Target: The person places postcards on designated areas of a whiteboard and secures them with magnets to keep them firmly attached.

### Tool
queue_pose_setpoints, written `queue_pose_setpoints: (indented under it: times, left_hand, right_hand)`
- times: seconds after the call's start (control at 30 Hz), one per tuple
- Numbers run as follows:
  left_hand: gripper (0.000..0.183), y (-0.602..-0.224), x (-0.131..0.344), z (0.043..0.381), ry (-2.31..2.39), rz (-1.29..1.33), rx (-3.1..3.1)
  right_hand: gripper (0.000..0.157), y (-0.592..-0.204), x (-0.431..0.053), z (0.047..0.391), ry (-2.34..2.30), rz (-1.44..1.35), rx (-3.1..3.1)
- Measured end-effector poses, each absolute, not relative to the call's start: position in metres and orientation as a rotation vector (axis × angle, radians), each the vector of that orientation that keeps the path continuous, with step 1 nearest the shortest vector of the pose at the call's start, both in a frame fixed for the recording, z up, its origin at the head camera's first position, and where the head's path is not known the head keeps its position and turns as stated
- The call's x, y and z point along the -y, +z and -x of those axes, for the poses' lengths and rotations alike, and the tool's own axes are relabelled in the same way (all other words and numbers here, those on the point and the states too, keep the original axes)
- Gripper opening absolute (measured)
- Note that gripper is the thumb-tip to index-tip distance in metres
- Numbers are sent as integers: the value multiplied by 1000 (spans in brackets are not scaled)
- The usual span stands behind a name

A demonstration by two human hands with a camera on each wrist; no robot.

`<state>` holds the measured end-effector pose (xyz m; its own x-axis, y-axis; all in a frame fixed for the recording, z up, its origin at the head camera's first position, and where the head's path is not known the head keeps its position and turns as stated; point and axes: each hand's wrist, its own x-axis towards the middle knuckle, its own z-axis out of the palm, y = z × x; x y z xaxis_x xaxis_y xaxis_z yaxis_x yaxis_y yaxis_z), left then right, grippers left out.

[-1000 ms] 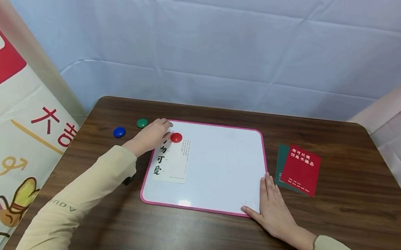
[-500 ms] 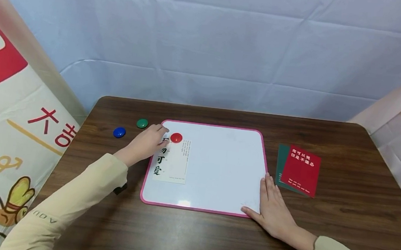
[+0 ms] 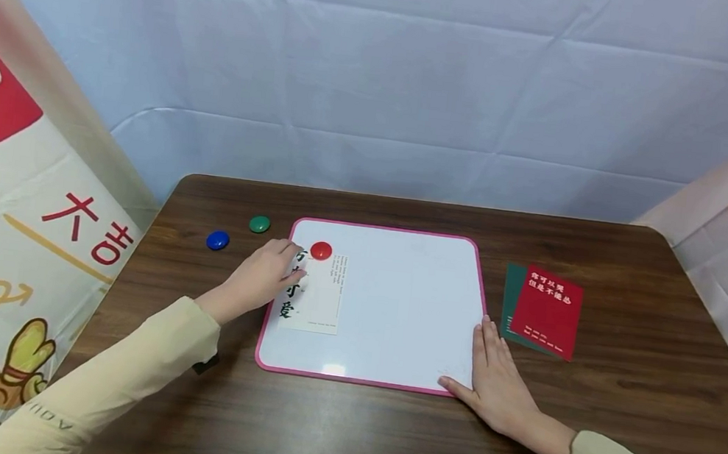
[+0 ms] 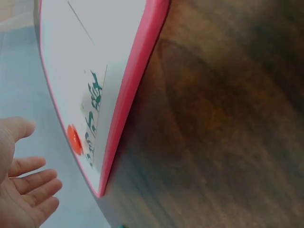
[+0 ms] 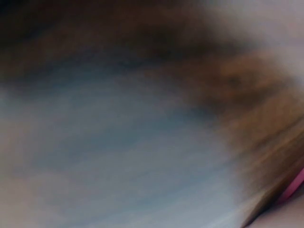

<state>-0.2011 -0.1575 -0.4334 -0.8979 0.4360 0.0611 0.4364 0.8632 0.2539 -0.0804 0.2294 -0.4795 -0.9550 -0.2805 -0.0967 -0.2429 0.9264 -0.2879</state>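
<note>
A whiteboard (image 3: pixel 409 306) with a pink frame lies on the table. On its left part is a white card (image 3: pixel 319 300) with dark lettering, and a round red magnet (image 3: pixel 321 250) sits at the card's top edge. My left hand (image 3: pixel 257 275) hovers over the board's left edge, overlapping the card in the head view; the left wrist view shows its fingers (image 4: pixel 35 185) spread and holding nothing. With straight fingers, my right hand (image 3: pixel 500 386) rests at the board's lower right corner. The right wrist view is mostly blurred.
A blue magnet (image 3: pixel 217 240) and a green magnet (image 3: pixel 260 224) lie left of the board. To its right, a red card (image 3: pixel 547 313) partly covers a dark green card (image 3: pixel 512 294). A pale cloth (image 3: pixel 380 73) hangs behind the table (image 3: pixel 342 432).
My left hand has drawn back from near the red magnet, moving left and toward me. The magnet and white card stay put, as does my right hand.
</note>
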Motion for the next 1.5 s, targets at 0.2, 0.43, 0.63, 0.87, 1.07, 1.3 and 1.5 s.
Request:
queue_pose_setpoints:
  times: [0.2, 0.43, 0.63, 0.87, 1.07, 1.3, 1.5]
  left_hand:
    - [48, -435, 161, 193, -421, 735, 3003]
    - [47, -438, 163, 182, -434, 749, 2980]
    - [50, -443, 166, 171, -448, 756, 2964]
    - [55, -444, 168, 158, -441, 756, 2965]
    - [60, -443, 170, 148, -441, 724, 3008]
    - [65, -449, 175, 140, -436, 722, 3021]
    - [69, -455, 180, 133, -446, 705, 3032]
  right_hand:
    - [103, -480, -230, 81, -412, 397, -2947]
    - [104, -481, -230, 82, -413, 388, -2940]
    - [104, -480, -229, 84, -407, 390, -2944]
    - [104, -479, -230, 84, -410, 380, -2937]
    - [103, -480, -230, 84, -417, 386, -2939]
    - [103, -481, -229, 84, -415, 389, -2940]
    - [103, -481, -229, 84, -416, 390, -2939]
